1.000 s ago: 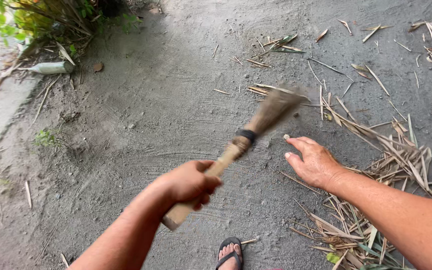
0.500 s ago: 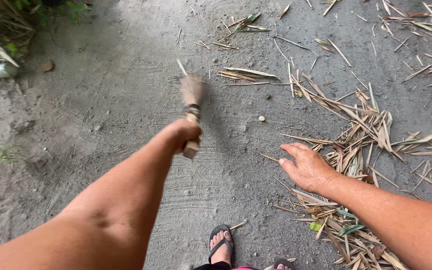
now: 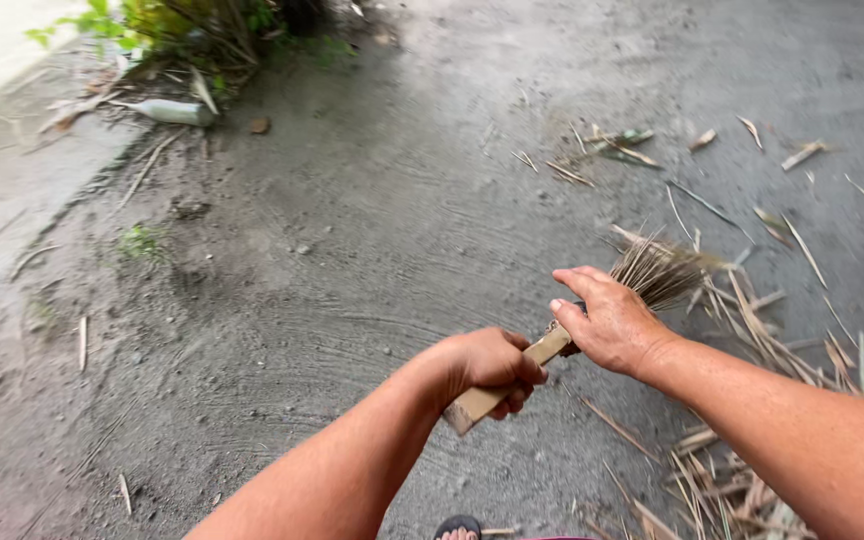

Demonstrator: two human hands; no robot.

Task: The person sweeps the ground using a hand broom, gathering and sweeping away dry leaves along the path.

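Observation:
My left hand (image 3: 487, 367) is closed round the lower end of a short stick broom's wooden handle (image 3: 544, 348), which sticks out below my fist. My right hand (image 3: 607, 320) grips the same broom higher up, at the dark binding where the handle meets the bristles. The stiff brown bristles (image 3: 664, 270) fan out to the upper right, just above the dusty concrete. Dry bamboo leaves and stalks (image 3: 772, 340) lie scattered right beside the bristles.
The grey concrete ground (image 3: 372, 250) shows curved sweep marks. More dry stalks lie at the upper right (image 3: 632, 150) and lower right (image 3: 722, 490). A pale plastic bottle (image 3: 167, 110) rests by green plants at the upper left. My sandalled foot (image 3: 457, 528) shows at the bottom edge.
My right hand has moved from hovering open over the litter to gripping the broom near the bristles. The broom has swung from pointing away to pointing up and right.

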